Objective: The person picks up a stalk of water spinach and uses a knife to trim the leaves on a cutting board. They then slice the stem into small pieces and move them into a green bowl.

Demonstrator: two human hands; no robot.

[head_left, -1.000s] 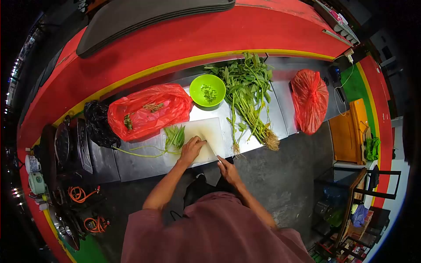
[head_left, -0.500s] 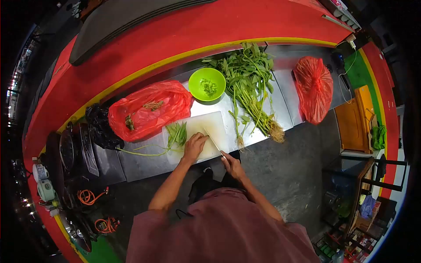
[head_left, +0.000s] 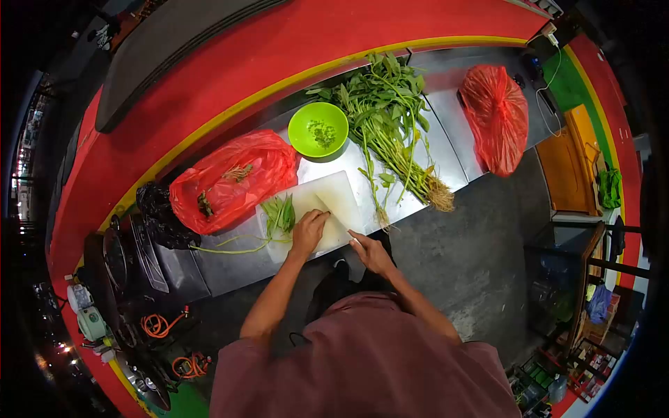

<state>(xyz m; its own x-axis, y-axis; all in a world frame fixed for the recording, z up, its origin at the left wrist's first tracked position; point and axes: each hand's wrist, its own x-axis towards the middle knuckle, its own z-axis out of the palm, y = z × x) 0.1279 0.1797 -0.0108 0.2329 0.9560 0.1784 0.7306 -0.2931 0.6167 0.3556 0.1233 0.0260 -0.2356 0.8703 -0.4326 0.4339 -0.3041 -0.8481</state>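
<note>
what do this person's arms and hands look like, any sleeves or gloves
The left hand and right hand are bare, without gloves. Both forearms are uncovered; a loose maroon shirt with short sleeves covers the upper arms. No watch shows.

The left hand (head_left: 309, 233) presses curled fingers (head_left: 319, 217) onto a white cutting board (head_left: 343, 191), just right of a small bunch of cut greens (head_left: 280, 213). The right hand (head_left: 371, 252) grips a knife (head_left: 340, 223), its blade angled up beside the left fingertips. Beyond the fingers stand a green bowl (head_left: 318, 129) of chopped bits, a red bag (head_left: 233, 180) and a long rooted bunch of leafy stalks (head_left: 390, 132).
</note>
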